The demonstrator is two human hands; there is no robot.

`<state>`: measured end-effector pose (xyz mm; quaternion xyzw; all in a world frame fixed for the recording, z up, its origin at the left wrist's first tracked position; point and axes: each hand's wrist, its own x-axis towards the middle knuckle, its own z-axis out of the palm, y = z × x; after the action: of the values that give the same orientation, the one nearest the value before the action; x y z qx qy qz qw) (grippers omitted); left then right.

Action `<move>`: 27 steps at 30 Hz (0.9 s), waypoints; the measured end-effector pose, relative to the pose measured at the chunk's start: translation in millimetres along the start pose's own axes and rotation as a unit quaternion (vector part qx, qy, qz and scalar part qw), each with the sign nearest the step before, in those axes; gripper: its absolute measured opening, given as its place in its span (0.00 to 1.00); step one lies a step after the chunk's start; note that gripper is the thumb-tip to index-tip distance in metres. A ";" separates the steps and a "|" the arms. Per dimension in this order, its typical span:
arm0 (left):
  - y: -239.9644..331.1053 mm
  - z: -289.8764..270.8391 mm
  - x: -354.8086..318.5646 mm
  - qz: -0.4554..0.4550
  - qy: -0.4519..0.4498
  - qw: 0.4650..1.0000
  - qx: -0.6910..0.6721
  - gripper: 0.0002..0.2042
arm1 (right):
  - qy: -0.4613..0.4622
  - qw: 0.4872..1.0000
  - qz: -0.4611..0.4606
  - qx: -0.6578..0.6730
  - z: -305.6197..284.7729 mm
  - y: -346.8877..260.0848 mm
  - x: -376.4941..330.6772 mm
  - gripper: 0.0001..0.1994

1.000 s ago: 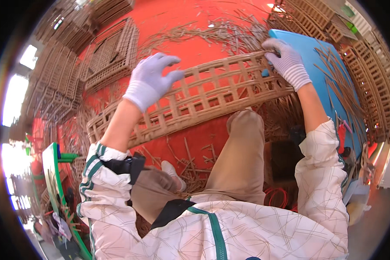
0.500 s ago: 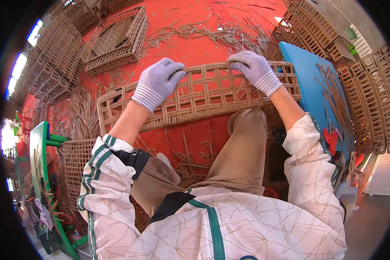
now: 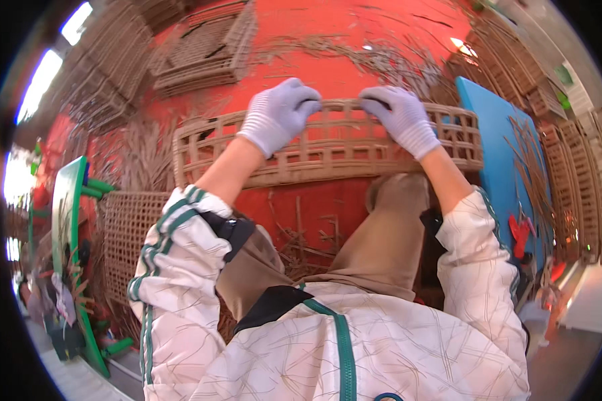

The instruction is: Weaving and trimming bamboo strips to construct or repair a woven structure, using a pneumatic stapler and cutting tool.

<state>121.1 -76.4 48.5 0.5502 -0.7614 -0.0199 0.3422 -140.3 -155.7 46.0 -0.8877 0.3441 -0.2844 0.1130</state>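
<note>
A long brown woven basket point(image 3: 328, 174), with openwork lattice sides, stands across in front of my knees. My left hand point(image 3: 279, 117), in a pale lilac knit glove, is closed at its far upper rim, left of the middle. On the same rim, a short way to the right, my right hand point(image 3: 400, 119) pinches with thumb and fingers; it wears a matching glove. A short stretch of rim shows between the two hands. The fingertips are partly hidden, so any loose strand in them cannot be made out.
Stacked woven baskets point(image 3: 114, 53) rise at the far left, and more baskets point(image 3: 575, 187) stand at the right. A blue board point(image 3: 491, 147) with loose strips is right of the basket. A green-edged stand point(image 3: 69, 220) is at left. Cut strips litter the red floor point(image 3: 301, 40).
My left hand has moved right along the rim, closer to my right hand, and its fingers have closed. The whole view has shifted, with the scene slightly right and blurred.
</note>
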 end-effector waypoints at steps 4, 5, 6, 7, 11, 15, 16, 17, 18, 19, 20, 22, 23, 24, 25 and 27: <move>-16.9 -10.5 -3.3 0.009 -0.031 0.999 0.013 0.08 | 0.012 0.999 0.039 0.028 -4.9 -2.8 -4.4 0.11; -24.7 -21.2 -13.6 0.002 -0.028 0.999 0.022 0.08 | 0.010 0.997 0.066 0.046 -4.0 -3.7 -3.4 0.11; -35.7 -37.4 -28.9 0.028 0.001 0.998 0.055 0.08 | 0.008 0.997 0.058 0.052 2.1 -6.4 1.0 0.11; -46.2 -51.6 -43.1 0.056 0.027 0.994 0.086 0.09 | 0.029 0.998 0.033 0.046 5.0 -10.1 2.6 0.11; -83.4 -105.2 -84.1 -0.033 0.012 0.994 0.108 0.12 | 0.053 0.995 -0.054 0.067 33.3 -45.2 23.4 0.12; -92.5 -112.9 -90.0 -0.031 0.008 0.996 0.084 0.12 | 0.020 0.990 -0.138 0.037 74.4 -100.6 53.6 0.14; -95.5 -108.8 -89.0 -0.032 0.005 0.996 0.080 0.12 | 0.017 0.989 -0.139 0.038 86.1 -114.2 59.2 0.14; -98.4 -104.9 -88.5 -0.033 0.002 0.997 0.077 0.12 | 0.015 0.991 -0.130 0.028 96.6 -126.7 64.4 0.15; -101.9 -100.2 -90.6 -0.009 0.028 0.997 0.076 0.11 | 0.012 0.992 -0.121 0.018 103.6 -133.1 67.5 0.15; -104.6 -97.7 -91.7 -0.010 0.030 0.997 0.073 0.11 | 0.010 0.992 -0.122 0.016 106.6 -134.1 69.9 0.15; -107.6 -95.5 -92.8 -0.021 0.046 0.998 0.030 0.10 | 0.009 0.993 -0.112 0.030 109.4 -135.0 72.2 0.15; -109.5 -93.8 -94.2 -0.034 0.064 0.997 -0.015 0.09 | 0.005 0.994 -0.103 0.043 112.6 -137.0 74.5 0.15; -108.7 -95.1 -94.3 -0.050 0.064 0.996 -0.029 0.10 | -0.001 0.995 -0.086 0.051 112.2 -138.0 74.9 0.14; -107.8 -96.8 -94.4 -0.067 0.065 0.995 -0.042 0.10 | -0.007 0.996 -0.070 0.059 112.8 -139.1 75.3 0.13; -105.2 -98.6 -92.5 -0.066 0.066 0.995 -0.046 0.10 | -0.008 0.996 -0.069 0.055 114.6 -138.4 75.5 0.13; -99.5 -102.6 -88.6 -0.062 0.056 0.996 -0.042 0.11 | 0.042 0.995 -0.091 0.020 118.5 -136.2 75.7 0.12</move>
<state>273.1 -4.6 42.2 0.5815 -0.7043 -0.0420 0.4051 48.7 -105.7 36.1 -0.9002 0.2601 -0.3376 0.0900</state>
